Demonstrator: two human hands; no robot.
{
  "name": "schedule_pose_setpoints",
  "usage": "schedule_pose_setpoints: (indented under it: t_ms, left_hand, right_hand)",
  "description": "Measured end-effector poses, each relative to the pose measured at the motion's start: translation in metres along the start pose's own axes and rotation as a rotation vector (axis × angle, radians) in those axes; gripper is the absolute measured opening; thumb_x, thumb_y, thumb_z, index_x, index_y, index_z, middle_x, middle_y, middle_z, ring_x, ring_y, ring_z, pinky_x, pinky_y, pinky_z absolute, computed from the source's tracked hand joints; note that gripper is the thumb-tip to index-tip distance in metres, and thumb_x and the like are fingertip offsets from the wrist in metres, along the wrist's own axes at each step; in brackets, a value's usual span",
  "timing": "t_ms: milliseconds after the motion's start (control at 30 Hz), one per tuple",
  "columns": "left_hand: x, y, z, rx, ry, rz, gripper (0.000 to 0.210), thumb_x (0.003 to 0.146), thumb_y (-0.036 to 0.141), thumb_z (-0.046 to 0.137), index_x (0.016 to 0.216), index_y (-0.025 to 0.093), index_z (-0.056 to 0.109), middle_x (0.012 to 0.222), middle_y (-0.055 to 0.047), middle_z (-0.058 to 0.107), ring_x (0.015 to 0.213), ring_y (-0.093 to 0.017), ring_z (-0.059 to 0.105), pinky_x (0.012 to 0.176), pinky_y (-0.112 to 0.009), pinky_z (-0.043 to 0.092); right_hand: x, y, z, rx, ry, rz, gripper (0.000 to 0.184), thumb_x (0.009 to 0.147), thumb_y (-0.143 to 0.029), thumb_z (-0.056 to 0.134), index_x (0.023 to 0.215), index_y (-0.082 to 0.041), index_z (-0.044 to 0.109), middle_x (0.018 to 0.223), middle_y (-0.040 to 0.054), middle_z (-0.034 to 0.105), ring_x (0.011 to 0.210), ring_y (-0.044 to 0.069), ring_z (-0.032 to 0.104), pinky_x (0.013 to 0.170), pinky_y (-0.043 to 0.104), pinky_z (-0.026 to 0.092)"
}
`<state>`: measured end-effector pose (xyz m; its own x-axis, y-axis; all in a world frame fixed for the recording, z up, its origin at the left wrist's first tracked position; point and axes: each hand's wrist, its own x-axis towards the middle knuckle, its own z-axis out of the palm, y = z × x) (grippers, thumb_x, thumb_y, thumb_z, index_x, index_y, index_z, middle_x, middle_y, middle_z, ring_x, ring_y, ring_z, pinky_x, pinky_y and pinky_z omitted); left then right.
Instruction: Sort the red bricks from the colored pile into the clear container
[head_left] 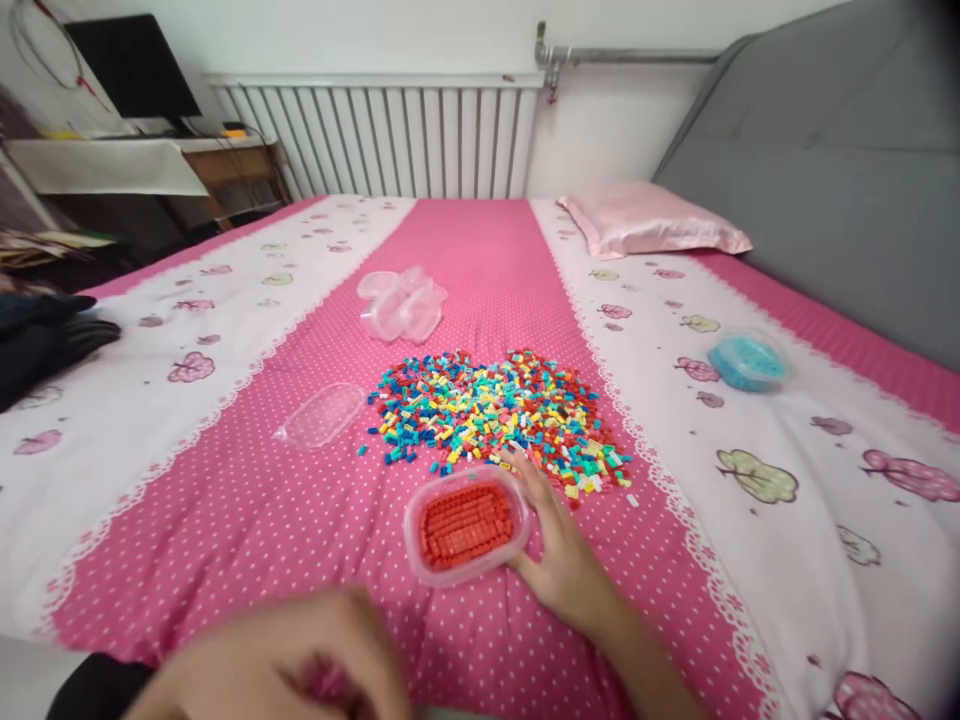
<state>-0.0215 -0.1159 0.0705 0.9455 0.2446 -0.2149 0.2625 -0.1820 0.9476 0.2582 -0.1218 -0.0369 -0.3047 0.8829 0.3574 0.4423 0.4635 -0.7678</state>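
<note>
A clear plastic tub (415,560) stands on the pink bedspread, with small red bricks (469,525) laid in neat rows inside it. My right hand (559,560) grips the tub's right end, thumb at the near side and fingers at the far side. Close to the camera at the bottom, my left hand (277,660) is smeared by motion; its fingers look curled, and whether anything is in them is hidden. Just beyond the tub spreads a loose pile of small plastic bricks (487,405) in red, blue, yellow, teal and white.
A clear lid (322,415) lies left of the pile. Several empty clear containers (403,303) are heaped behind it. On the right sits a tub of light-blue pieces (748,360). A pink pillow (652,218) and dark cloth (52,335) lie at the bed's edges.
</note>
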Motion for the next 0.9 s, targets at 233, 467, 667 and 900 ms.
schedule_pose_setpoints:
  t_ms: [233,467,667,900]
  left_hand:
    - [0.058,0.009,-0.130,0.376,0.381,0.083,0.032,0.100,0.043,0.057,0.107,0.017,0.075,0.103,-0.005,0.076,0.092,-0.020,0.068,0.082,-0.026,0.052]
    - [0.119,-0.032,-0.143,0.439,0.248,0.150,0.029,0.090,0.038,0.072,0.112,0.019,0.072,0.095,-0.004,0.074,0.079,-0.016,0.065,0.070,-0.024,0.047]
    - [0.105,-0.032,-0.135,0.562,0.250,0.095,0.028,0.088,0.027,0.073,0.117,0.025,0.073,0.096,-0.001,0.075,0.080,-0.016,0.067,0.070,-0.024,0.044]
    - [0.078,-0.016,-0.119,0.804,0.351,-0.153,0.057,0.079,0.010,0.057,0.132,0.032,0.065,0.066,0.005,0.064,0.058,-0.014,0.059,0.054,-0.025,0.034]
  right_hand:
    - [0.052,0.005,-0.022,-0.221,-0.100,-0.132,0.114,0.086,-0.016,0.079,0.163,-0.044,0.000,0.147,0.0118,0.041,0.139,0.033,0.045,0.113,0.054,0.045]
    - [0.093,0.026,-0.061,-0.409,-0.208,-0.106,0.125,0.077,-0.014,0.088,0.164,-0.041,0.001,0.125,0.0081,0.055,0.114,0.031,0.057,0.100,0.050,0.052]
    - [0.155,0.027,-0.115,-0.248,-0.231,0.066,0.070,0.088,-0.026,0.078,0.151,-0.030,0.047,0.117,0.0062,0.062,0.105,0.025,0.060,0.098,0.042,0.049]
    - [0.147,0.054,-0.089,-0.043,0.109,0.109,0.021,0.096,-0.031,0.063,0.114,-0.023,0.071,0.089,0.0007,0.065,0.081,0.018,0.061,0.075,0.031,0.048]
